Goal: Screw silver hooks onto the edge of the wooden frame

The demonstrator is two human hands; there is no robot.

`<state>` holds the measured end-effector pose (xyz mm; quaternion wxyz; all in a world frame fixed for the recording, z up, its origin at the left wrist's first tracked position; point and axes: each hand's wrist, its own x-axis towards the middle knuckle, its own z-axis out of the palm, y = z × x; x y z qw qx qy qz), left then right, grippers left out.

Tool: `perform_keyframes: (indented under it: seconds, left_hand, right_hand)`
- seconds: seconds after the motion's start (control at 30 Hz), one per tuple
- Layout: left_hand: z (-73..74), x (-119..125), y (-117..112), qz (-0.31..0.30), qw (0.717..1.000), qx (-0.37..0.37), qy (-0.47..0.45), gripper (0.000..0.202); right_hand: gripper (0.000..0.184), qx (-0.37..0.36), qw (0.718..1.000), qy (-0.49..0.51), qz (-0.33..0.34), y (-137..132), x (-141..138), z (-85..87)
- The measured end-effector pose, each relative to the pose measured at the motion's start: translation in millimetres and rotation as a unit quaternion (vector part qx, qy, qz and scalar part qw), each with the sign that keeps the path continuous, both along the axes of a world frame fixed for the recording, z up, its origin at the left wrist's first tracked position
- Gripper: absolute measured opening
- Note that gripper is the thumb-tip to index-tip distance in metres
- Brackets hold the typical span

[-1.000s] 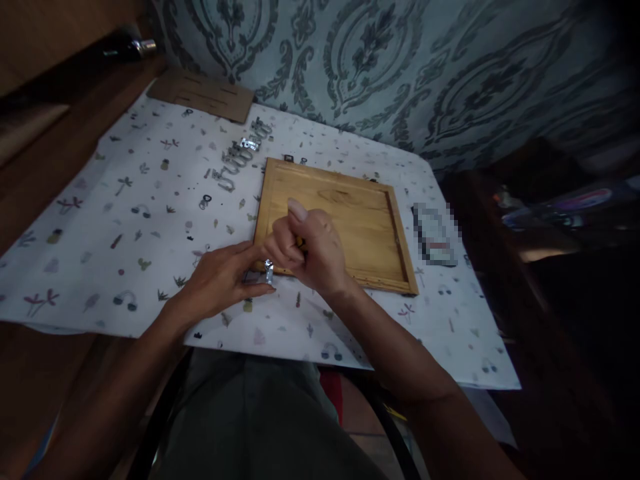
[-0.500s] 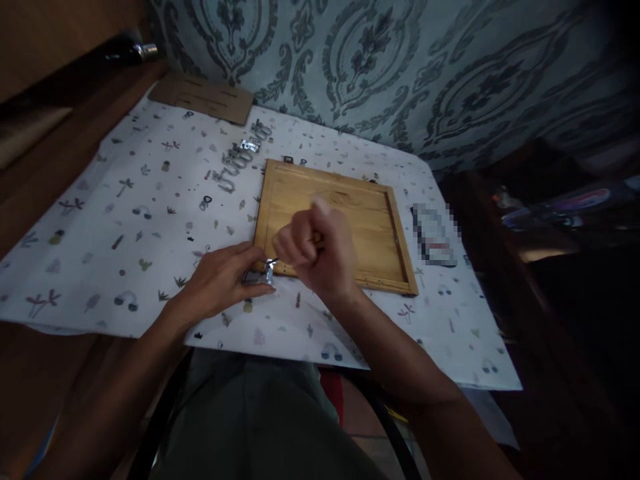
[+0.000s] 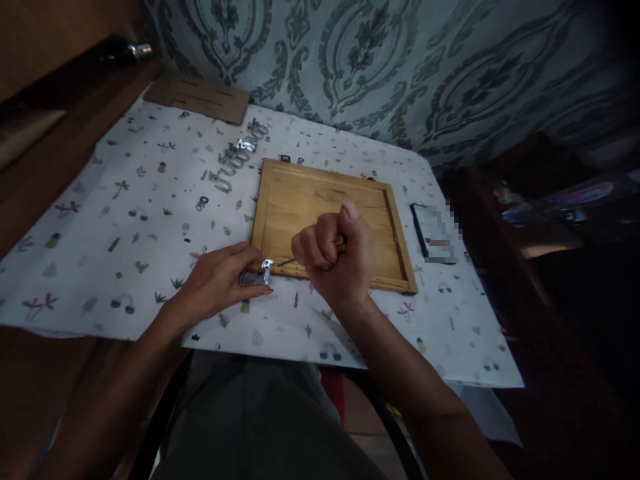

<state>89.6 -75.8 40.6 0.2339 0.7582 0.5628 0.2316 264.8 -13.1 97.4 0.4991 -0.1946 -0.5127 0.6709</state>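
Note:
A shiny metal hinge [image 3: 267,269] stands at the near left edge of a framed wooden panel [image 3: 320,200], which lies flat. My left hand [image 3: 215,277] pinches this hinge between thumb and fingers, with part of it hidden by the fingertips. My right hand [image 3: 340,260] is closed in a fist around the handle of a screwdriver [image 3: 286,263], thumb pointing up. A bit of yellow handle shows between the fingers. The screwdriver's thin shaft points left, its tip a little apart from the hinge.
Several metal pieces that look like hinges [image 3: 233,160] lie in a row left of the panel. Cardboard [image 3: 197,98] lies at the back of the patterned tablecloth [image 3: 150,267]. Right of the panel is a dark-edged, partly blurred object [image 3: 419,233]. A patterned wall [image 3: 350,73] stands behind.
My right hand has moved right with the screwdriver, drawing its tip away from the hinge. My left hand keeps its hold on the hinge.

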Motion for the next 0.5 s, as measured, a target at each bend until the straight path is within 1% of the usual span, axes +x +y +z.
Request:
perform_keyframes:
  seconds: [0.13,0.23,0.4,0.5]
  left_hand:
    - [-4.8,-1.3,-1.3,-0.001,1.0,0.018,-0.001,0.042]
    - [-7.6,-2.3,-1.8,-0.001,1.0,0.029,0.011,0.047]
    - [-5.5,-1.9,-1.9,-0.005,0.999,0.033,0.009,0.047]
    - [-5.6,-1.8,-2.7,-0.004,0.999,0.042,-0.001,0.051]
  right_hand:
    - [0.068,0.008,1.0,0.022,0.014,0.4,-0.2,0.0]
    - [0.071,0.005,1.0,0.025,0.012,0.4,-0.3,-0.8]
    - [0.074,-0.005,1.0,0.021,0.0,0.7,1.5,-2.1]
    - [0.074,-0.008,1.0,0.02,-0.007,1.5,3.0,-2.0]
